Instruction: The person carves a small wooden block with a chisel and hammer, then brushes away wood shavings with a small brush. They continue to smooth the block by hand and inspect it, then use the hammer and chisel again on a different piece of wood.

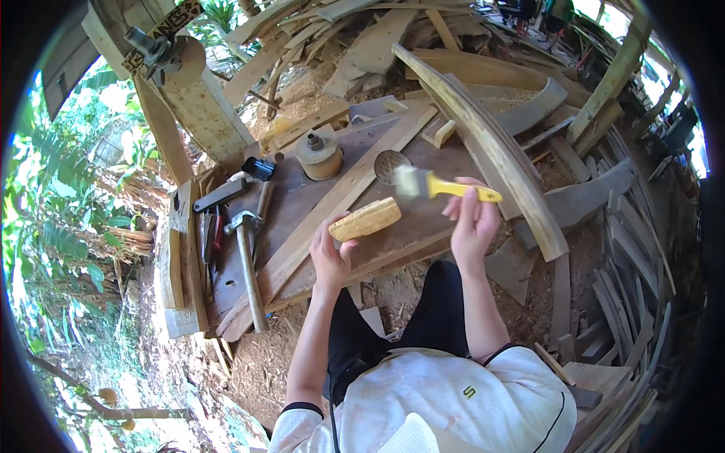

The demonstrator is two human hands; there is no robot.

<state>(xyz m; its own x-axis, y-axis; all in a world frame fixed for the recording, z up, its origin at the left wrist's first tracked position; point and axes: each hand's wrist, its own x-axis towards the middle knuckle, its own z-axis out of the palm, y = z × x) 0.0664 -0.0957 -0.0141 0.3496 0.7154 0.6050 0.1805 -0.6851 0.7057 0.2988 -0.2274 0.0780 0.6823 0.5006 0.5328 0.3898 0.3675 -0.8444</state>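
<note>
Left hand: from where I'm standing, the left hand (332, 253) is gripping a pale tan, rounded oblong wooden block (366, 220) by its left end; a firm push on the free end could be tipping it loose.
Right hand: the right hand (474, 226), right of the block, is pinching a flat paintbrush with a yellow handle and pale bristles (468, 190); so light a hold could be letting the brush twist.
Hammer: a claw hammer with a metal head and wooden handle (248, 264) is lying left of the block; a swinging left forearm could be knocking it.
Bowl: a round, brownish shallow bowl (388, 161) is sitting beyond the block, the blurred bristles overlapping its edge; I can't tell whether they're touching, but a careless sweep could be tipping it.
Can: a squat, tan cylindrical can with a dark spout (319, 156) is standing beyond and left of the block; a long reach could be toppling it.
</note>
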